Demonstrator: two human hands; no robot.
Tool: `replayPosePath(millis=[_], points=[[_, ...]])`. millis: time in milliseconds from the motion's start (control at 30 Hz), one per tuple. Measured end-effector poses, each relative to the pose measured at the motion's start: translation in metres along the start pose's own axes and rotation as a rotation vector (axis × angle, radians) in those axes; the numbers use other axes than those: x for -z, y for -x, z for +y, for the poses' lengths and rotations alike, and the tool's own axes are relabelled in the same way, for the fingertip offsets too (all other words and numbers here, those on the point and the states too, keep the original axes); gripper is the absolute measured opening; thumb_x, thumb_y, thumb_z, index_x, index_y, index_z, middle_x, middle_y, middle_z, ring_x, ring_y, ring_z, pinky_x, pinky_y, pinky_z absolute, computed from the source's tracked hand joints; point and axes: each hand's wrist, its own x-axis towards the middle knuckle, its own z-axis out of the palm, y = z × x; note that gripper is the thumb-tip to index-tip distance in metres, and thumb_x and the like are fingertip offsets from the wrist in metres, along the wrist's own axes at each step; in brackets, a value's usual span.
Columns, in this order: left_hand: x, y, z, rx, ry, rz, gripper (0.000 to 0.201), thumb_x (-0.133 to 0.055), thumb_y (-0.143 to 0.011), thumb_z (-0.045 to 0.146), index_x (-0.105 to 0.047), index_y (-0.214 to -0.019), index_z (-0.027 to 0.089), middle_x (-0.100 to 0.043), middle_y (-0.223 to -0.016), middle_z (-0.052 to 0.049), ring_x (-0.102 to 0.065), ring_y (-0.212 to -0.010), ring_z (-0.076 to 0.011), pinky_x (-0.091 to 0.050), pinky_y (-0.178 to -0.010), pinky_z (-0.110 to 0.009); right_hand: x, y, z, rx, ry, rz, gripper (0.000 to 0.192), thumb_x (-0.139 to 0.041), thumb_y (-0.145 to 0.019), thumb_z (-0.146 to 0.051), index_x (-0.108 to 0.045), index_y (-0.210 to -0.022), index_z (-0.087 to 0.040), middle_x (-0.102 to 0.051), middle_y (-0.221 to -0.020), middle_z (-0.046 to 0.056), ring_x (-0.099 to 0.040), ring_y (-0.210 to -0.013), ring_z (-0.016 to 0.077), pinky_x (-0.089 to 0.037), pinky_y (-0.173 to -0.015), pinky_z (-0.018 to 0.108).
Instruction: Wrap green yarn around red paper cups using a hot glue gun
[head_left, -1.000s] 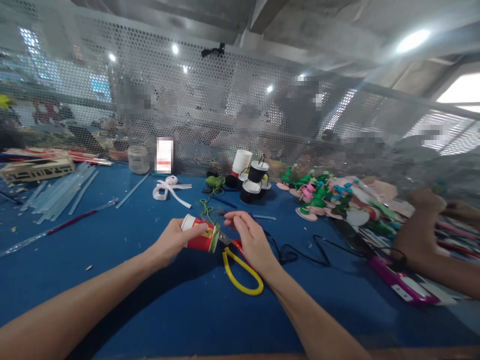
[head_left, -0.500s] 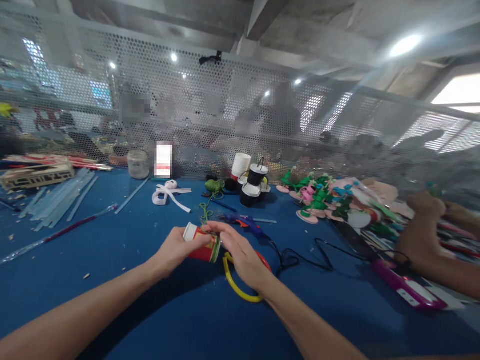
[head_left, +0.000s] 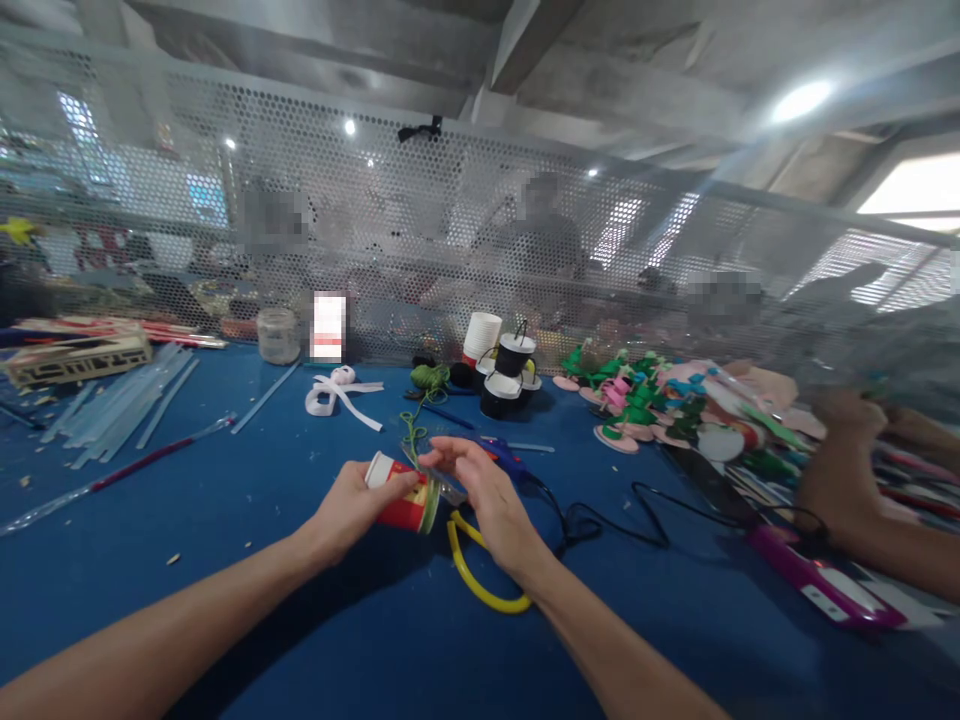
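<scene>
My left hand (head_left: 346, 505) grips a small red paper cup (head_left: 405, 506) with a white rim, held on its side just above the blue table (head_left: 285, 600). A green band runs round the cup's base end. My right hand (head_left: 484, 495) hovers at that end, its fingertips pinched by the cup's base where green yarn (head_left: 411, 432) trails away. Scissors with a yellow handle loop (head_left: 480, 570) lie on the table under my right hand; their blades are partly hidden by the hand.
A blue glue gun (head_left: 504, 455) with a black cord (head_left: 615, 510) lies behind my hands. Black spools and white cups (head_left: 504, 372), a white ribbon bow (head_left: 337, 388), clear glue sticks (head_left: 120, 385) and colourful craft pieces (head_left: 660, 400) crowd the far side. Another person's arm (head_left: 862, 500) rests at the right. Perforated screen (head_left: 450, 230) behind.
My right hand moved from beside the scissors onto the cup's base end and stays there. The cup in my left hand barely shifted.
</scene>
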Motion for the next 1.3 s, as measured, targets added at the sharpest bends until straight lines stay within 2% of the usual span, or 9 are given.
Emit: replayPosePath(millis=[133,233,367,433,567,700,1033,1200,1300], points=[[0.000,0.000,-0.001,-0.008,0.015,-0.020,0.035,-0.075,-0.049,0.040,-0.061,-0.062,0.010,-0.057,-0.051,0.002,-0.044,-0.046,-0.0069,-0.030,-0.047,-0.019,-0.003,0.005,-0.003,-0.030,0.046,-0.114,0.032,-0.039,-0.083,-0.037,-0.051,-0.107,-0.020,-0.062,-0.103,0.007,-0.055,-0.101,0.0196,-0.038,-0.092,0.037],[-0.001,-0.001,-0.002,-0.015,0.019,-0.023,0.033,-0.076,-0.047,0.037,-0.060,-0.058,0.010,-0.056,-0.049,0.003,-0.044,-0.046,-0.0067,-0.032,-0.048,-0.019,-0.006,0.007,-0.005,0.021,0.007,-0.161,0.032,-0.038,-0.083,-0.035,-0.050,-0.109,-0.020,-0.058,-0.113,0.007,-0.052,-0.106,0.0184,-0.038,-0.093,0.036],[-0.002,-0.001,-0.001,-0.009,0.018,-0.006,0.033,-0.074,-0.050,0.039,-0.061,-0.059,0.010,-0.058,-0.051,0.001,-0.046,-0.047,-0.0072,-0.033,-0.048,-0.019,-0.001,0.004,-0.004,0.130,0.171,0.088,0.028,-0.036,-0.083,-0.034,-0.054,-0.098,-0.019,-0.062,-0.095,0.006,-0.055,-0.095,0.0182,-0.040,-0.088,0.035],[-0.002,0.000,-0.002,-0.009,0.009,0.002,0.035,-0.073,-0.051,0.041,-0.061,-0.059,0.010,-0.057,-0.050,0.002,-0.044,-0.045,-0.0067,-0.031,-0.046,-0.019,0.003,0.003,-0.004,0.132,0.256,0.140,0.029,-0.034,-0.085,-0.035,-0.054,-0.096,-0.018,-0.061,-0.085,0.005,-0.056,-0.087,0.0181,-0.040,-0.085,0.035],[-0.001,-0.001,-0.003,-0.012,0.018,-0.022,0.035,-0.073,-0.052,0.042,-0.060,-0.059,0.010,-0.055,-0.050,0.002,-0.043,-0.045,-0.0060,-0.030,-0.046,-0.019,0.001,0.006,-0.003,0.097,0.294,-0.022,0.029,-0.033,-0.085,-0.034,-0.052,-0.102,-0.018,-0.061,-0.097,0.007,-0.055,-0.094,0.0185,-0.040,-0.087,0.035],[-0.001,-0.001,-0.004,-0.023,0.000,-0.018,0.033,-0.073,-0.052,0.039,-0.060,-0.061,0.010,-0.054,-0.050,0.003,-0.043,-0.046,-0.0059,-0.031,-0.047,-0.019,-0.005,0.010,-0.003,0.110,0.165,-0.152,0.029,-0.032,-0.087,-0.029,-0.048,-0.108,-0.019,-0.058,-0.110,0.008,-0.052,-0.104,0.0169,-0.038,-0.092,0.035],[0.000,-0.001,-0.005,-0.069,-0.034,-0.033,0.033,-0.070,-0.053,0.041,-0.056,-0.056,0.011,-0.047,-0.046,0.005,-0.036,-0.044,-0.0046,-0.025,-0.043,-0.019,-0.005,0.012,0.002,0.257,0.191,-0.248,0.033,-0.032,-0.087,-0.024,-0.046,-0.117,-0.020,-0.051,-0.121,0.008,-0.047,-0.113,0.0172,-0.035,-0.098,0.036],[0.003,-0.004,-0.007,-0.039,-0.042,-0.017,0.033,-0.070,-0.053,0.041,-0.057,-0.057,0.011,-0.052,-0.047,0.003,-0.039,-0.044,-0.0058,-0.027,-0.044,-0.019,-0.001,0.002,-0.003,0.162,0.311,-0.064,0.028,-0.033,-0.087,-0.028,-0.051,-0.106,-0.017,-0.059,-0.108,0.009,-0.056,-0.102,0.0168,-0.042,-0.090,0.033],[0.006,-0.007,-0.007,-0.038,-0.047,0.019,0.033,-0.069,-0.055,0.042,-0.057,-0.058,0.011,-0.054,-0.049,0.002,-0.041,-0.044,-0.0062,-0.028,-0.045,-0.019,0.020,-0.015,-0.014,0.002,0.618,0.078,0.025,-0.041,-0.083,-0.026,-0.052,-0.102,-0.013,-0.062,-0.102,0.011,-0.060,-0.091,0.0168,-0.045,-0.082,0.029]])
